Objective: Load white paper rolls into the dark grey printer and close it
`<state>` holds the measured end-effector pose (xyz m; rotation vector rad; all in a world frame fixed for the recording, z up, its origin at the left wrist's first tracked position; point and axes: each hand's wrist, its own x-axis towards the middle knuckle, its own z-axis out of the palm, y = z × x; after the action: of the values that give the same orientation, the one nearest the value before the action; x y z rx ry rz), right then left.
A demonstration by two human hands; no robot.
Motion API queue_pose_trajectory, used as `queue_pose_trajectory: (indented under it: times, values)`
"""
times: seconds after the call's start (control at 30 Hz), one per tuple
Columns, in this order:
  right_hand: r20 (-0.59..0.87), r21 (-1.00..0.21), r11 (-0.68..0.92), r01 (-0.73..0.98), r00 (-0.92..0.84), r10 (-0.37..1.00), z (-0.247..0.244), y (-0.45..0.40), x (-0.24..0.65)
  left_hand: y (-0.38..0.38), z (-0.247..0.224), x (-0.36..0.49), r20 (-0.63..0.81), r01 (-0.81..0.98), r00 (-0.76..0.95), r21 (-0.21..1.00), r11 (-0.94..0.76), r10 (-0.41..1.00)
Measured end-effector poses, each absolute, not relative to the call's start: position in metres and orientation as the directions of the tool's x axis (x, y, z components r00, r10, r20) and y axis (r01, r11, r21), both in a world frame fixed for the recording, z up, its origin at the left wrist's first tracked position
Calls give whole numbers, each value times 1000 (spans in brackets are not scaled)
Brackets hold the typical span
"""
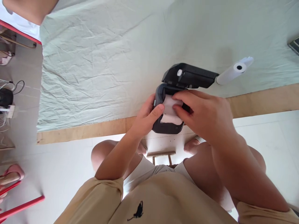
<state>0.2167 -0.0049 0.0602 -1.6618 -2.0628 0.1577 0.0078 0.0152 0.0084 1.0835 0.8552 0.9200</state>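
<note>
While my left hand [146, 118] gripped the printer [168, 128] by its left wall, thumb bent over the rim and fingers wrapped down the side, the lid [198, 77] stood swung up on the far side, so that much was done. Paper [169, 107] was already in the bay, a white mass filling most of it, though I could not make out whether it was properly seated. My right hand [210, 115] reached over from the right, thumb and forefinger slightly apart with their tips on the paper; whether they pinched it or merely pressed, I could not tell. Closing the lid was not yet done. The printer sat at the near edge of the table, over the wood strip [105, 130]. Just right of the lid, a white roll [230, 74] with a dark hole in its end stood on the cloth [100, 68]. At the far left, someone else's arm [32, 11] showed.
</note>
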Motion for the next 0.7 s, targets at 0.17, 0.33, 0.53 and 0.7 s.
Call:
queue_pose_trajectory:
  times: [0.17, 0.33, 0.53, 0.7]
  values:
    - [102, -537, 232, 811, -211, 972, 84, -8, 229, 16, 15, 7, -169, -198, 397, 944, 264, 902]
    - [229, -921, 260, 289, -139, 964, 70, 2, 264, 16, 24, 15, -308, -257, 273, 889, 378, 911]
    - [173, -962, 105, 253, 263, 949, 2, 36, 287, 19, 22, 16, -341, -291, 202, 874, 389, 918]
    - [395, -720, 248, 648, 89, 914, -3, 39, 292, 19, 20, 13, -334, -274, 192, 885, 377, 923]
